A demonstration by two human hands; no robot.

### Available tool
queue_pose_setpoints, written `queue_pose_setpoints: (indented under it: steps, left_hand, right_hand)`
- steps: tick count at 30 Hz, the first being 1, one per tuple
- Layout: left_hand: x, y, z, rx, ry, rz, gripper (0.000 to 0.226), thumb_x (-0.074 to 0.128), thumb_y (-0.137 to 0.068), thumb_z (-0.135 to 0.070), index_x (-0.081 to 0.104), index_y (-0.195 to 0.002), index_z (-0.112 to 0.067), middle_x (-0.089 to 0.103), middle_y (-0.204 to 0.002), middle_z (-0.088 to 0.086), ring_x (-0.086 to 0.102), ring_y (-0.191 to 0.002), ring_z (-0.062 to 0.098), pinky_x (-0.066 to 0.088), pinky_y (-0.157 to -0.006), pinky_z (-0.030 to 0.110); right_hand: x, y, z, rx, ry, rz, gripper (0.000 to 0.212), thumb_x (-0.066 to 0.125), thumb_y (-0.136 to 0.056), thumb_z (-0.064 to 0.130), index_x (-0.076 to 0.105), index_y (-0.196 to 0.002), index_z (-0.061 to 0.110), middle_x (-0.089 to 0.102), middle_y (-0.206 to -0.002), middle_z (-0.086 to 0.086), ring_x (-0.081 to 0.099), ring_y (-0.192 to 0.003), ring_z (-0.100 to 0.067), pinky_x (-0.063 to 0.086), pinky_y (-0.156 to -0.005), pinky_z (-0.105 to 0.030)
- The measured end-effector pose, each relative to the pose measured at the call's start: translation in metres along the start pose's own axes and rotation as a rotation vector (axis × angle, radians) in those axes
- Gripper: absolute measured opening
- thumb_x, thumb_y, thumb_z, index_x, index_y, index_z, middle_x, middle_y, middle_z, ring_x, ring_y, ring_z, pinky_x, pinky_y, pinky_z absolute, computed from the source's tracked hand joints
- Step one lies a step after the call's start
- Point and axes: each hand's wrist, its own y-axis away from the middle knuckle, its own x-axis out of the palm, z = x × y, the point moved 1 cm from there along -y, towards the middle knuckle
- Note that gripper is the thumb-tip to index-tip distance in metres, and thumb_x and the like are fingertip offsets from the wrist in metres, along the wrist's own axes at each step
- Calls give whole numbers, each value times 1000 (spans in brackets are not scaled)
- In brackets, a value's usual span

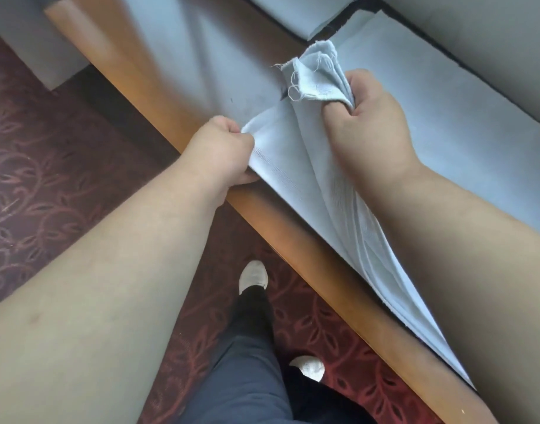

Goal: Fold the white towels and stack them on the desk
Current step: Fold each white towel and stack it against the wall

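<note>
Both my left hand [229,148] and right hand [374,123] gripped one white towel [296,160] above the desk [177,96] edge, mid-fold; flattening should follow.

soft daylight | mild shadows | upper frame motion-blurred | wide-angle edge distortion
</note>
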Motion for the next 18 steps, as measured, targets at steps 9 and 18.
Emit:
queue_pose_setpoints:
  steps: [9,18]
  left_hand:
    - [-8,-10,10,227,-313,-127,32,51,-83,-15,50,-111,-31,64,-86,-4,68,-58,15,58,-50,31]
    - [-25,-20,8,19,-122,0,27,66,-84,-24,60,-110,-22,74,-92,5,73,-72,14,61,-65,32]
  right_hand:
    - [24,11,14,-220,268,137,10,47,-85,35,45,-78,28,50,-71,8,47,-67,-17,29,-58,-32]
    - [75,28,4,-215,410,340,19,45,-94,42,60,-95,30,62,-84,8,59,-82,-21,37,-61,-31]
